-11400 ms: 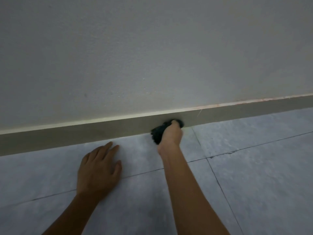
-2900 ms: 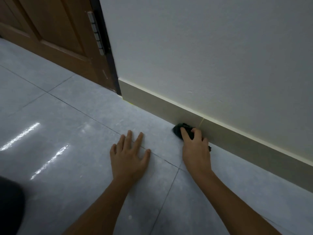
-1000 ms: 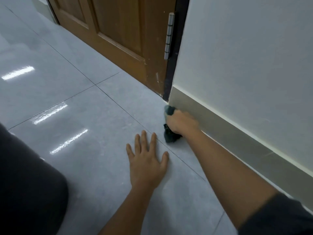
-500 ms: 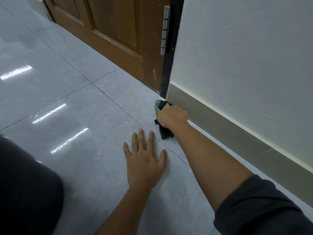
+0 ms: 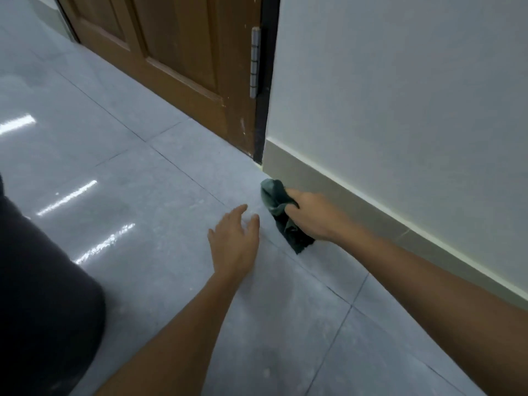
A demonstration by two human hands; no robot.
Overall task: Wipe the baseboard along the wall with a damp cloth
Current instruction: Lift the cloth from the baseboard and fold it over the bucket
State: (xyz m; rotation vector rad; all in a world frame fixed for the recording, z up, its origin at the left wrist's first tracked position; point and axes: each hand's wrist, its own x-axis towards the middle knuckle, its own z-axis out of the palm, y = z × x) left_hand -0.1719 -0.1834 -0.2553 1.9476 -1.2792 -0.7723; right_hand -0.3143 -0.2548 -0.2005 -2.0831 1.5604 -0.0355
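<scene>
A grey-beige baseboard (image 5: pixel 380 221) runs along the foot of the pale wall, from the door frame toward the lower right. My right hand (image 5: pixel 314 217) grips a dark green cloth (image 5: pixel 278 207) on the floor, close beside the baseboard's left end; whether the cloth touches the baseboard I cannot tell. The cloth bunches out ahead of and below my fingers. My left hand (image 5: pixel 235 241) is open over the grey floor tile just left of the cloth, fingers raised and holding nothing.
A brown wooden door (image 5: pixel 183 61) with a metal hinge (image 5: pixel 255 62) and a black frame edge (image 5: pixel 265 81) ends the wall at the upper middle. Glossy grey floor tiles (image 5: pixel 128 172) spread left. My dark-clothed knee (image 5: pixel 40 295) is at the lower left.
My right hand with the cloth has drawn back a little from the baseboard's end by the door frame. My left hand's fingers have lifted off the tile, where it lay flat before.
</scene>
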